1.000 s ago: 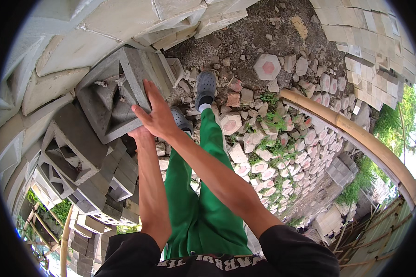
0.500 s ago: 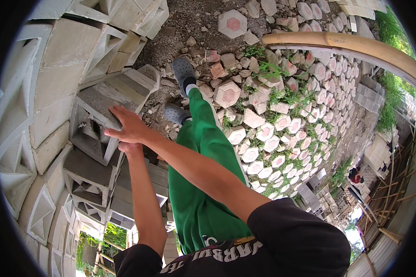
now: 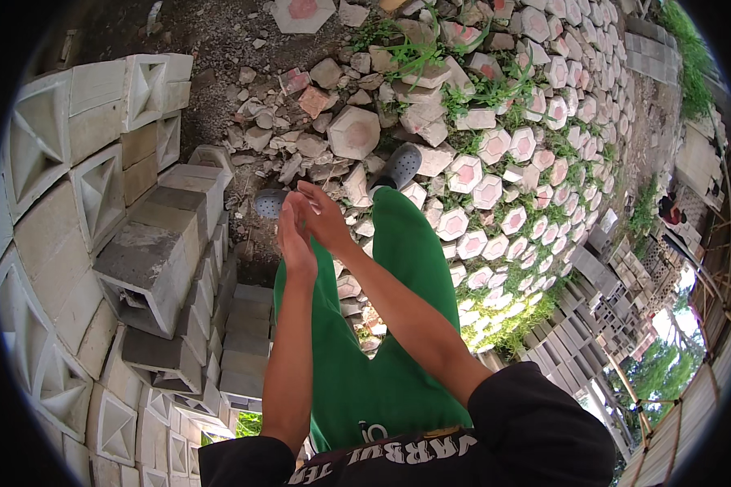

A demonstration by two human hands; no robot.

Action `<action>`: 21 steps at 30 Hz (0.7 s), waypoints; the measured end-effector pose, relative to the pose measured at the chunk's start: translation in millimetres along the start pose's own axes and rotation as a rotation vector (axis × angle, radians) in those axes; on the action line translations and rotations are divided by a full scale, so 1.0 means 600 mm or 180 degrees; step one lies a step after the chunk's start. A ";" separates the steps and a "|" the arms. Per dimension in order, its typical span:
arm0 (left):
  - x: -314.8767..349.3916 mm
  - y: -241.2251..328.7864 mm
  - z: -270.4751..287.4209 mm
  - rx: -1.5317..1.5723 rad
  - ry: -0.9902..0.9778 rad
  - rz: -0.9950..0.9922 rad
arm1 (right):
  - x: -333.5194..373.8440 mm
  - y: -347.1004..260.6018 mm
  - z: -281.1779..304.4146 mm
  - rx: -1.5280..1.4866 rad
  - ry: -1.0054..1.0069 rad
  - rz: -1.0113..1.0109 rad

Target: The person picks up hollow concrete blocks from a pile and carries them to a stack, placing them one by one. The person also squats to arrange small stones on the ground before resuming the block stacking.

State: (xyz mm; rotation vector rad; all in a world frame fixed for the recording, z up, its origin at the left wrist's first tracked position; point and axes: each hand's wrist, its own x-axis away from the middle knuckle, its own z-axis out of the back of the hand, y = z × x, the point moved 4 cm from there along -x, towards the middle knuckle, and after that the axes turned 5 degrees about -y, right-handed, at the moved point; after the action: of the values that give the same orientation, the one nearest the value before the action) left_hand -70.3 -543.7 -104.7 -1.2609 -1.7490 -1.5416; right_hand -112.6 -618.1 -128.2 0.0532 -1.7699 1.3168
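My left hand and my right hand are brought together in front of my legs, palms facing. Both have their fingers stretched out, and nothing shows between them. Part of the right palm is hidden behind the left hand. Nearest on the left is a stack of concrete ventilation blocks, topped by a dark grey hollow block; neither hand touches it. Below the hands are my green trousers and two grey clogs, one partly covered by the left hand.
Pale patterned blocks form a high wall along the left. Broken rubble lies ahead. Hexagonal pavers with reddish centres, with grass between them, spread to the right. More stacked blocks and a bamboo structure stand at the far right.
Both hands have left the grey block and come together in front of my legs. My body has turned, and one foot now stands farther right among the pavers.
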 end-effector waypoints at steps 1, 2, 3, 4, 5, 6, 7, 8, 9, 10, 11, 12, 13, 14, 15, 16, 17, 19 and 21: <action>-0.004 -0.010 -0.031 -0.0332 -0.0183 -0.0104 | 0.002 0.009 0.035 -0.0184 0.0146 0.0074; -0.007 -0.019 -0.068 -0.0564 -0.0312 -0.0147 | 0.005 0.012 0.071 -0.0427 0.0251 -0.0008; -0.006 -0.023 -0.117 -0.0782 -0.0431 -0.0216 | 0.008 0.005 0.111 -0.0664 0.0328 -0.0071; -0.007 -0.035 -0.163 -0.1004 -0.0559 -0.0281 | 0.010 -0.002 0.151 -0.0907 0.0411 -0.0131; -0.013 -0.060 -0.203 -0.1091 -0.0639 -0.0317 | 0.013 -0.002 0.192 -0.1074 0.0525 -0.0114; -0.018 -0.081 -0.247 -0.1179 -0.0764 -0.0329 | 0.014 0.001 0.237 -0.1221 0.0654 -0.0061; -0.023 -0.104 -0.291 -0.1274 -0.0895 -0.0338 | 0.016 0.006 0.285 -0.1373 0.0790 -0.0006; -0.026 -0.130 -0.333 -0.1414 -0.1072 -0.0285 | 0.020 0.010 0.333 -0.1528 0.0949 0.0046; -0.030 -0.154 -0.377 -0.1555 -0.1255 -0.0252 | 0.026 0.010 0.386 -0.1577 0.1036 0.0082; -0.031 -0.179 -0.421 -0.1698 -0.1438 -0.0217 | 0.033 0.010 0.438 -0.1592 0.1190 0.0128; -0.030 -0.204 -0.463 -0.1888 -0.1497 -0.0253 | 0.045 0.013 0.492 -0.1617 0.1340 0.0168; -0.023 -0.224 -0.508 -0.2051 -0.1599 -0.0235 | 0.058 0.011 0.546 -0.1632 0.1496 0.0216; -0.014 -0.242 -0.550 -0.2213 -0.1701 -0.0220 | 0.073 0.011 0.595 -0.1695 0.1592 0.0183; 0.000 -0.259 -0.595 -0.2378 -0.1817 -0.0208 | 0.093 0.009 0.645 -0.1745 0.1769 0.0225; 0.016 -0.275 -0.634 -0.2432 -0.1884 -0.0118 | 0.113 0.005 0.687 -0.1794 0.1938 0.0269; 0.033 -0.291 -0.673 -0.2558 -0.1998 -0.0086 | 0.133 0.002 0.727 -0.1842 0.2106 0.0308; 0.052 -0.306 -0.709 -0.2691 -0.2111 -0.0054 | 0.152 -0.001 0.765 -0.2040 0.2265 0.0429; 0.089 -0.326 -0.771 -0.2948 -0.2333 -0.0098 | 0.194 -0.005 0.828 -0.2128 0.2524 0.0498; 0.118 -0.338 -0.822 -0.3275 -0.2483 -0.0120 | 0.238 -0.017 0.879 -0.2235 0.2701 0.0582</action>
State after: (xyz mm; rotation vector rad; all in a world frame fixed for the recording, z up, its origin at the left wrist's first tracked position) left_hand -381.1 -975.3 -25.8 -2.5997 -1.2915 -2.2744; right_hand -520.4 -970.9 -39.2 -0.9347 -1.3853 0.5975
